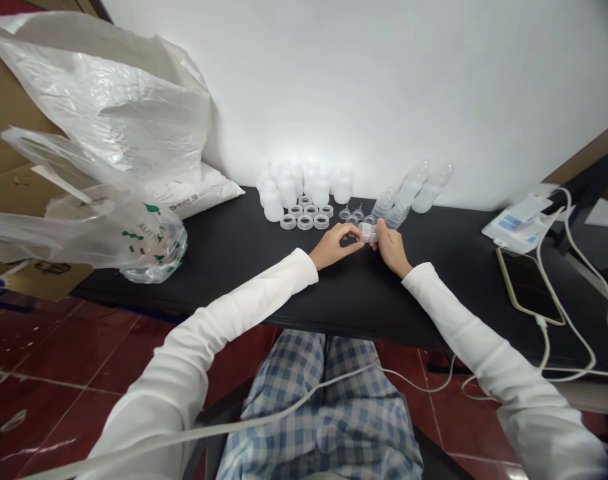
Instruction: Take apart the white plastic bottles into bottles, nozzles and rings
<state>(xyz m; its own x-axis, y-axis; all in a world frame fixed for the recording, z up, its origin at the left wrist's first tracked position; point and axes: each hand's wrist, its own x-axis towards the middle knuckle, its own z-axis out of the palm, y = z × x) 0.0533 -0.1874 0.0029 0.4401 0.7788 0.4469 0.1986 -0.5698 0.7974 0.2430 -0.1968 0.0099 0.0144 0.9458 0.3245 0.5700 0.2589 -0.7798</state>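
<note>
Across your black table [434, 300], a plastic bag [134, 113] slumps at the left, and translucent plastic bottles [289, 188] stand against the white wall [384, 80], with clear plastic rings [305, 222] just in front. Your left hand [333, 247] and right hand [391, 249] meet near those rings, the fingers of both closed in a pinch on a small clear plastic piece [368, 233] held between them.

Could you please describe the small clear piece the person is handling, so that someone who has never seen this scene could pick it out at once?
On the black table below the white wall, find the group of clear plastic bottles and rings. Just in front of them, the left hand and right hand meet. The small clear plastic piece between them is the one held up off the table.
</note>
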